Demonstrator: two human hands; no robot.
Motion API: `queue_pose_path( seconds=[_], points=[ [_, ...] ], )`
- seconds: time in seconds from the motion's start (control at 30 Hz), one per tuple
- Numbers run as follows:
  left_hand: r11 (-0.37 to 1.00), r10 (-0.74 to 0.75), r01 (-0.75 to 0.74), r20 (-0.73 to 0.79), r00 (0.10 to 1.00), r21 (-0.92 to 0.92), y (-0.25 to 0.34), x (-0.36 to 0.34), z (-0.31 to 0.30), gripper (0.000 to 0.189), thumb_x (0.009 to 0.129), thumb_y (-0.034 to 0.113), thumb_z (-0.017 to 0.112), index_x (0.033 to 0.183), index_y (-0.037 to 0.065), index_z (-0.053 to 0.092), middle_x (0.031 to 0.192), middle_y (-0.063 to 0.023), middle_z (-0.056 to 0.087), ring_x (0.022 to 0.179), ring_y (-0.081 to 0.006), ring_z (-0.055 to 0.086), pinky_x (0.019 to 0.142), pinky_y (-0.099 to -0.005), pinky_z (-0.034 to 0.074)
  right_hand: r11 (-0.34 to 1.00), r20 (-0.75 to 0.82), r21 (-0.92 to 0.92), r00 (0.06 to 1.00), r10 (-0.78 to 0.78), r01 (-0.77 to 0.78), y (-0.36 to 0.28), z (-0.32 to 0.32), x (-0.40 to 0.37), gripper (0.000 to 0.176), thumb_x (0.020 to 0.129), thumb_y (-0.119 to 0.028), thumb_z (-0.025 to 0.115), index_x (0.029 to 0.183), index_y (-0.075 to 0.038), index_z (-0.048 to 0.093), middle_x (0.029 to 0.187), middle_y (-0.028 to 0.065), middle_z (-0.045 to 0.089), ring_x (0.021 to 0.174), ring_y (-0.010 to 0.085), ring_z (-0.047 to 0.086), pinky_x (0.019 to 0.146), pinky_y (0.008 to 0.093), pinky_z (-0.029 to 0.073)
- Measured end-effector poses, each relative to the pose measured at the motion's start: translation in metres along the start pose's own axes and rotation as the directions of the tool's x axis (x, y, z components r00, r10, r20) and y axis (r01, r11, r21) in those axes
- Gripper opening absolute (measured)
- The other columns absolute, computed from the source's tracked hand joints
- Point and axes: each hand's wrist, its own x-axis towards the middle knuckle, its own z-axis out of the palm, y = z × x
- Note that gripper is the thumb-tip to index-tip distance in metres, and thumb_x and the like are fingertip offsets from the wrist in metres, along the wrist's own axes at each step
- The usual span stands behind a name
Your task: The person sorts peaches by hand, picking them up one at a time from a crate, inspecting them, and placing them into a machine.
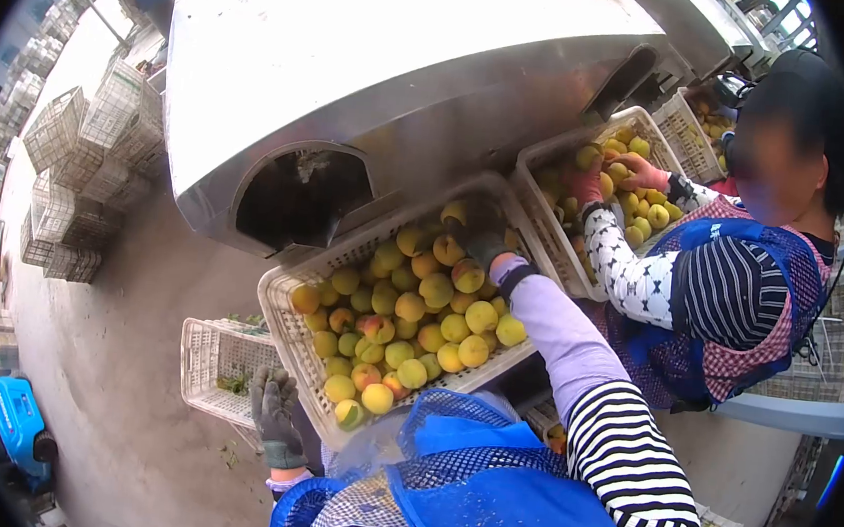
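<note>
White plastic crate point(279, 303) of yellow-red peaches point(408, 306) beside a metal machine point(424, 128)

The gloved right hand point(485, 246) reached among peaches at the crate's far end, its fingers too blurred to tell. Outside the left wall, the gloved left hand point(279, 412) hung with fingers extended, slightly apart.

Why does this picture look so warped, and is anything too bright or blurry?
Head view: apparent wide-lens distortion bows the metal machine within dark corners; glare bleaches its top; the co-worker's face is blurred; the right hand is dim and indistinct beside the fruit, which looks fairly sharp.
</note>
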Motion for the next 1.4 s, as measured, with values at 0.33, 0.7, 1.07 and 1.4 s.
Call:
queue_pose_path(
  seconds=[0.33,0.7,1.07,1.4],
  points=[
    [0.968,-0.247,0.249,0.061,0.967,-0.029,-0.022,-0.012,0.049,0.045,0.103,0.026,0.049,0.141,0.002,0.046,0.119,-0.0165,0.065,0.101,-0.0231,0.066,0.087,-0.0351,0.055,0.985,0.394,0.159,0.910,-0.128,0.070,0.014,0.053,0.035,0.077,0.076,-0.054,0.077,0.128,-0.001,0.056,0.128,0.0241,0.060,0.118,0.0370,0.060,0.100,0.0436,0.046],
    [0.967,-0.236,0.204,0.231,0.944,0.153,-0.007,0.063,0.084,0.039,0.103,0.021,0.048,0.138,0.004,0.051,0.118,-0.0145,0.066,0.100,-0.0233,0.067,0.087,-0.0358,0.055,0.977,0.339,-0.132,0.919,0.204,-0.168,0.000,-0.018,0.035,0.062,0.088,-0.032,0.063,0.142,-0.006,0.049,0.141,0.0240,0.052,0.129,0.0397,0.052,0.109,0.0486,0.038],
    [0.943,-0.332,0.288,0.386,0.861,0.167,0.002,0.092,0.143,0.051,0.107,0.039,0.043,0.145,0.005,0.044,0.117,-0.0135,0.067,0.091,-0.0187,0.067,0.082,-0.0319,0.056,0.991,0.519,0.118,0.847,-0.114,0.061,-0.023,-0.070,0.055,0.083,0.081,-0.020,0.071,0.153,-0.005,0.032,0.158,0.0204,0.031,0.149,0.0347,0.025,0.122,0.0420,0.022],
    [0.974,-0.048,0.173,0.612,0.790,-0.147,0.076,0.040,0.192,0.074,0.089,0.026,0.071,0.149,0.002,0.034,0.141,-0.0157,0.049,0.129,-0.0275,0.051,0.108,-0.0404,0.045,0.617,0.103,0.762,0.902,-0.419,0.200,-0.113,-0.127,-0.070,0.088,0.067,-0.028,0.088,0.142,-0.004,0.049,0.140,0.0196,0.051,0.127,0.0369,0.051,0.107,0.0439,0.043]
  ],
)
